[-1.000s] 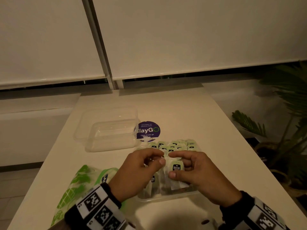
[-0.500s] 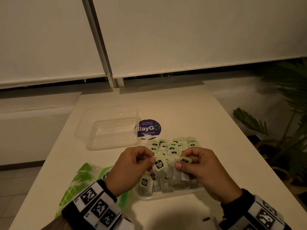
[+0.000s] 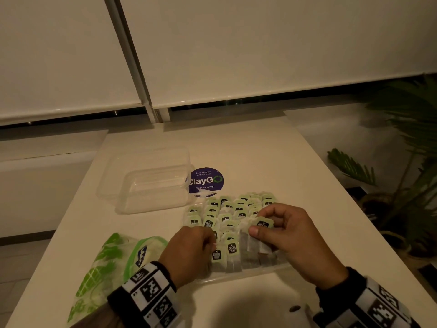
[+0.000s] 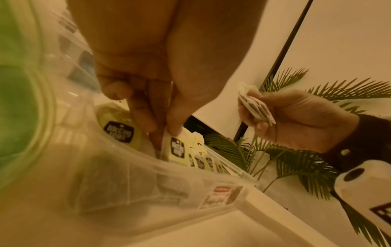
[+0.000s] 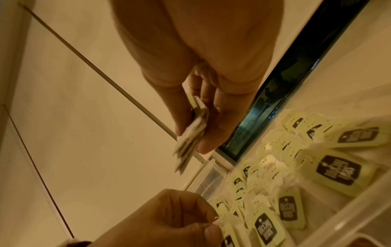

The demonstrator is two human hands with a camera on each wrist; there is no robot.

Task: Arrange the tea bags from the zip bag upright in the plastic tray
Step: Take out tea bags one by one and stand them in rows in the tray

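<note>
Nearest the camera, on the white tabletop (image 3: 236, 147), the clear plastic tray (image 3: 248, 272) lies between both wrists, already packed with rows of green-tagged tea bags (image 3: 238, 209) standing on edge. At its near row the left hand (image 3: 189, 252) has thumb and fingertips pinched together on one tea bag (image 4: 176, 147), lowering it tag-up into the gap beside its neighbours, probably so the label stays readable and the bag cannot flop. Just to the right and a little higher, the right hand (image 3: 290, 235) pinches a small stack of tea bags (image 5: 190, 135) flat between thumb and fingers, seemingly holding them as a supply to be fed across one at a time. Left of the tray lies the green-printed zip bag (image 3: 111, 263), crumpled; how many bags remain inside it cannot be told. Farther back sit an empty clear container (image 3: 151, 185) and a round purple sticker (image 3: 205, 181), with a potted palm (image 3: 402, 162) off the right edge
</note>
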